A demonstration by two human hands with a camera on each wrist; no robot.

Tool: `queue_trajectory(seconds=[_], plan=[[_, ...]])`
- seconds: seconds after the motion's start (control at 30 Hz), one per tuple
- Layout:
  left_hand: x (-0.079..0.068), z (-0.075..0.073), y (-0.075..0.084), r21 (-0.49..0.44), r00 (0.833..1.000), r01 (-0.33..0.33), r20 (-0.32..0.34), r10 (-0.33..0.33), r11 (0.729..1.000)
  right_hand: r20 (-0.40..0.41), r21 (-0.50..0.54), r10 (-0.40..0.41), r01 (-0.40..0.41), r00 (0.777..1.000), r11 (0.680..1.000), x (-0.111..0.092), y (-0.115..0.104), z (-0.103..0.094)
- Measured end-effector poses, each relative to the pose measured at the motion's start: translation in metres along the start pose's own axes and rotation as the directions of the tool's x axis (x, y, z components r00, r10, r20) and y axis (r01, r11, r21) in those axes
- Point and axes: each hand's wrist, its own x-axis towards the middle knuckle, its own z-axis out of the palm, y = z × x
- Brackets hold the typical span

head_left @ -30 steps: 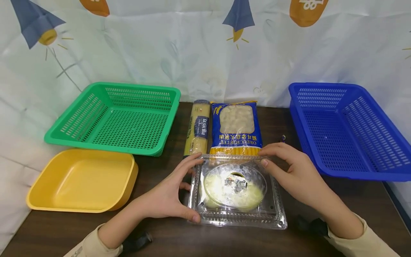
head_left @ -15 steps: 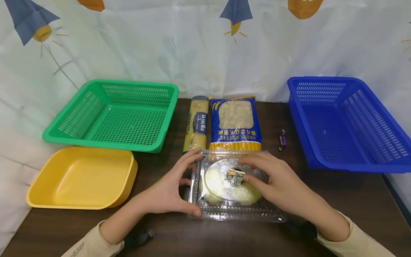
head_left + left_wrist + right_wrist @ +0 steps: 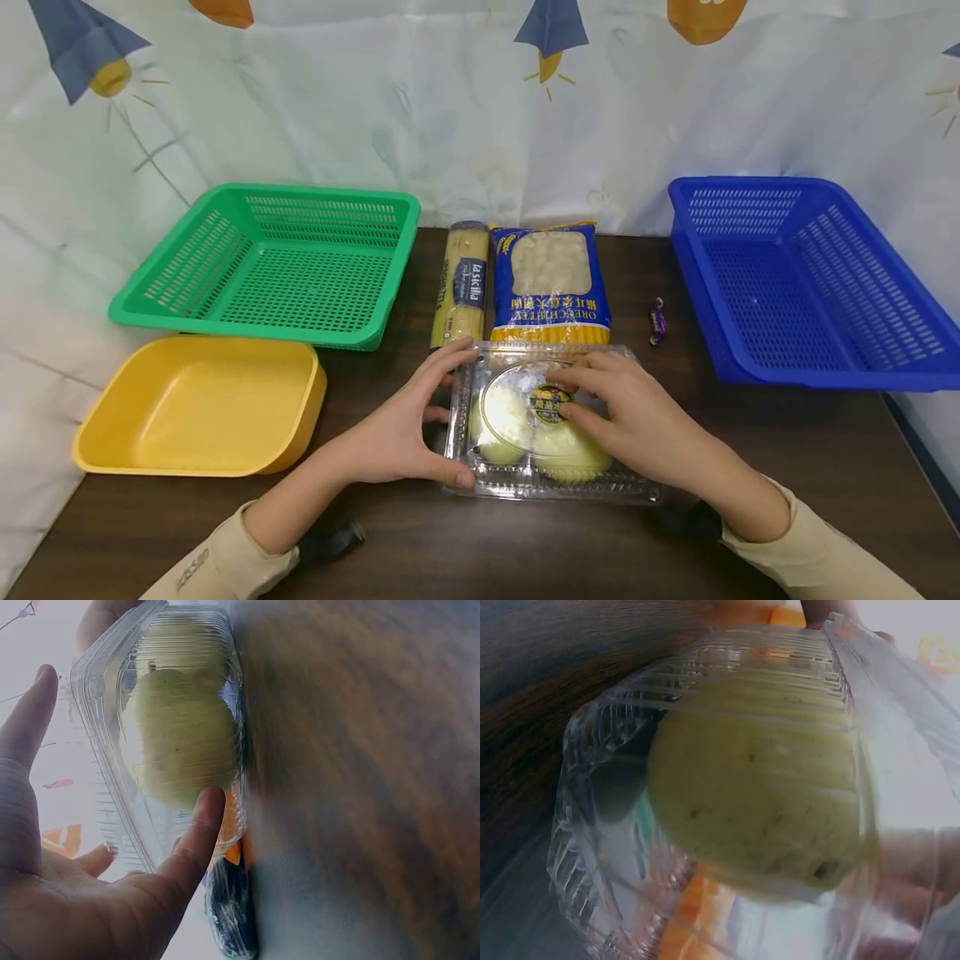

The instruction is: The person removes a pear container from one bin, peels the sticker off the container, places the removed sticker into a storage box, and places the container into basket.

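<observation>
Container [image 3: 542, 487] — partly hidden at right

White, softly creased fabric sheet [image 3: 337, 125] hangs as bkgd behind the table & runs down L and R sides too. Print: slate-blue flared shapes [image 3: 551, 25] w/ yellow rounded tips & short rays; orange rounded shapes [image 3: 707, 18] cut off at top; faint grey-green leaf sprigs [image 3: 386, 150]; thin grey crossed lines [image 3: 153, 156] at L.

Dark-brown, wood-grain tabletop [image 3: 480, 558], back edge near sheet's foot. Narrow dark-blue strip [image 3: 924, 454] along its R edge.

Light: fairly even on sheet, pale sheen on front of table. L-wrist view: bkgd washed out nr white, grain streaky/blurred.
</observation>
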Motion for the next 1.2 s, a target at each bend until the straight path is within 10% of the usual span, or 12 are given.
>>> queue_trajectory(seconds=[0.8, 1.2], plan=[[-0.006, -0.003, 0.009, 0.071, 0.999, 0.021, 0.029, -0.024, 0.997, -0.09, 0.048, -0.101, 0.106, 0.991, 0.993, -0.004, -0.001, 0.004], [-0.015, -0.011, 0.024, 0.213, 0.996, 0.093, -0.017, -0.091, 0.973, 0.015, 0.244, 0.088, -0.089, 0.996, 0.966, -0.006, -0.004, -0.017]])
